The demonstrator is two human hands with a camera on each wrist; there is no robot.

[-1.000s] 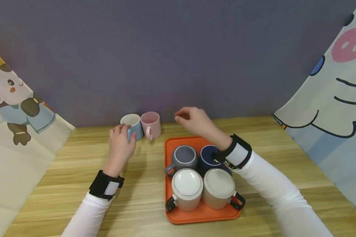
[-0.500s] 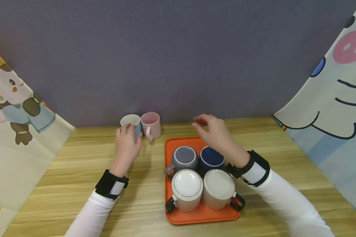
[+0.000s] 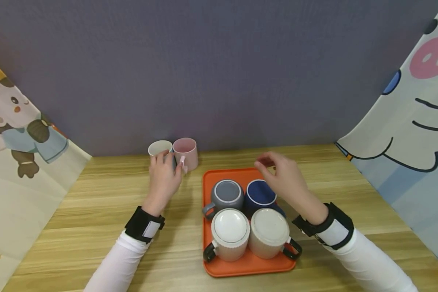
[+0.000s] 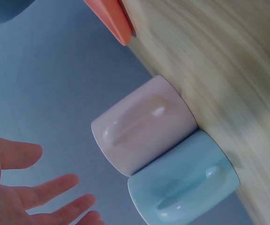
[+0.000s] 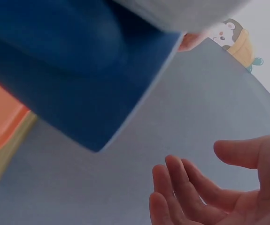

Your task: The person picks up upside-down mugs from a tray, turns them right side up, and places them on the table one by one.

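My left hand (image 3: 164,178) hovers with fingers spread just in front of a light blue mug (image 4: 184,180) and a pink mug (image 3: 187,153). Both mugs stand upright side by side, apart from the hand in the left wrist view. In the head view the hand covers most of the blue one. Over the far right of an orange tray (image 3: 219,175), my right hand (image 3: 286,178) is empty, its fingers loosely bent. Beneath it is an upside-down navy mug (image 3: 260,192). A grey mug (image 3: 227,192) sits upside down to the left of that.
Two upside-down off-white mugs with dark handles, a left one (image 3: 230,233) and a right one (image 3: 269,233), fill the tray's near half. A grey backdrop (image 3: 219,73) rises behind the wooden table (image 3: 95,211). Printed cloths border both sides.
My right hand has moved right and nearer, from behind the tray to above its far right. My left hand has shifted slightly right along the light blue mug towards the pink one.
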